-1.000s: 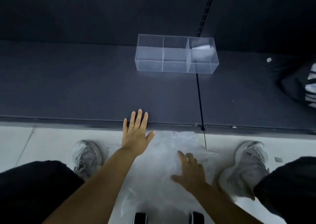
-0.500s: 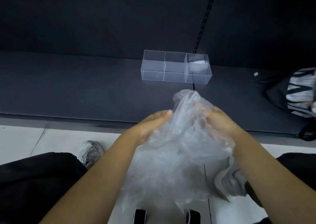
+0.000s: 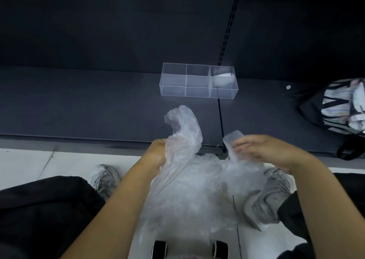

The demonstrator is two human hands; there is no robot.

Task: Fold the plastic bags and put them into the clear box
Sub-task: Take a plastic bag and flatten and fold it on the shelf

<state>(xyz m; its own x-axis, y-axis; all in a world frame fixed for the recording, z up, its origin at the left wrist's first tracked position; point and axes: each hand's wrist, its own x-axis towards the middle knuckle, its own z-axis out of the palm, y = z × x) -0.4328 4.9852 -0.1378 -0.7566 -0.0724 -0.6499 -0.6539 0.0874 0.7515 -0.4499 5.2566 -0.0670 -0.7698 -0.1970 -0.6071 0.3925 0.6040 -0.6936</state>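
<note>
I had left grip [image 3: 156, 152] and right grip [image 3: 263, 150] curled round a still-unfolded plastic bag [image 3: 197, 191] (one folded bag [image 3: 223, 78] apparently lay in the clear box [image 3: 172, 85], two compartments empty).

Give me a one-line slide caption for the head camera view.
Left hand and right hand hold a crumpled plastic bag, with the clear box on the shelf beyond.

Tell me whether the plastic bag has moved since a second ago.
Yes. The plastic bag lay flat on the floor below the shelf edge; now the left hand and right hand hold it up, handles reaching past that edge.
</note>
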